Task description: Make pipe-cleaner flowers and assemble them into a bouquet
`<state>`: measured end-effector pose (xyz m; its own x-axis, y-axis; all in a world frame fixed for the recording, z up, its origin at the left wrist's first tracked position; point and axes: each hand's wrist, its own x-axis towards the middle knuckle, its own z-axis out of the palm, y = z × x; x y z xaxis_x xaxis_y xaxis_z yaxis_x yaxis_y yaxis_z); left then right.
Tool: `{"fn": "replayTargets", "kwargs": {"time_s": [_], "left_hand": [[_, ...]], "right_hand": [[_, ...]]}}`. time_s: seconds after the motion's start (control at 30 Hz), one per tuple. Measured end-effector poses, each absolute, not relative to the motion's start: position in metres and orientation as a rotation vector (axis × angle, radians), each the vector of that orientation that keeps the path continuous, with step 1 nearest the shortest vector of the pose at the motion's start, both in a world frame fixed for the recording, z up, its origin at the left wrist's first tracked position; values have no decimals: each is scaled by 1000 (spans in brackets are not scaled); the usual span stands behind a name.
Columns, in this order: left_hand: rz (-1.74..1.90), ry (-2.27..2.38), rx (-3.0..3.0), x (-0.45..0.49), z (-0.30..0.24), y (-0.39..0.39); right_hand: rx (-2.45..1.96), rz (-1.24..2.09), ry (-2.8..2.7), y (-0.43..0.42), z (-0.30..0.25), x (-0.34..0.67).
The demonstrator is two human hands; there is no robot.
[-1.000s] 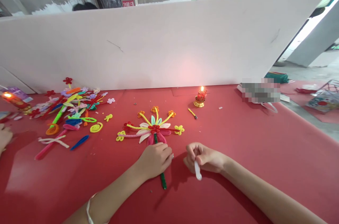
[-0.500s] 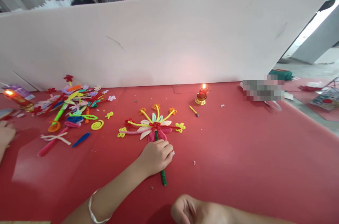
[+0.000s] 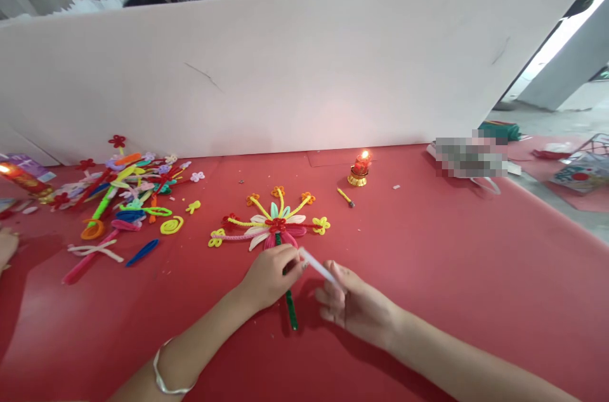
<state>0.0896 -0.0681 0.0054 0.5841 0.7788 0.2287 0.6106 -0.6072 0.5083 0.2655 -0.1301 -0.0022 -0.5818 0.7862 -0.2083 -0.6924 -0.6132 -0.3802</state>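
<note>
- Left grip (image 3: 269, 278): fingers curled round the green stem (image 3: 291, 311) of a pipe-cleaner flower, its lower end emerging on the near side
- Flower head (image 3: 278, 227): multicoloured petals and small blossoms on the red surface (image 3: 451, 250), just beyond the left grip
- Right grip (image 3: 349, 302): thumb and fingers clamped on one end of a white stick (image 3: 321, 267), whose other end lies at the left grip's fingertips, contact unclear
- Candle (image 3: 360, 166): lit, gold-based, beyond the right grip, a dark-tipped yellow stick (image 3: 344, 196) near it
- Pile of coloured shapes (image 3: 137, 183): left of the left grip, well apart
- Another person's hand (image 3: 7, 246): farther left, partly visible
</note>
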Motion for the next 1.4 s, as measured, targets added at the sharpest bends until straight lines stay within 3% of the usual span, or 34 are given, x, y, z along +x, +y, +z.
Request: {"fn": "replayTargets", "kwargs": {"time_s": [0.2, 0.37, 1.4], "left_hand": [[818, 1117, 1564, 84, 14, -59], [823, 955, 1276, 88, 19, -61], [877, 738, 1139, 91, 23, -66]], "right_hand": [[-510, 2147, -351, -112, -13, 272], [-590, 2114, -439, -116, -13, 268], [-697, 2152, -842, -119, -11, 267]]}}
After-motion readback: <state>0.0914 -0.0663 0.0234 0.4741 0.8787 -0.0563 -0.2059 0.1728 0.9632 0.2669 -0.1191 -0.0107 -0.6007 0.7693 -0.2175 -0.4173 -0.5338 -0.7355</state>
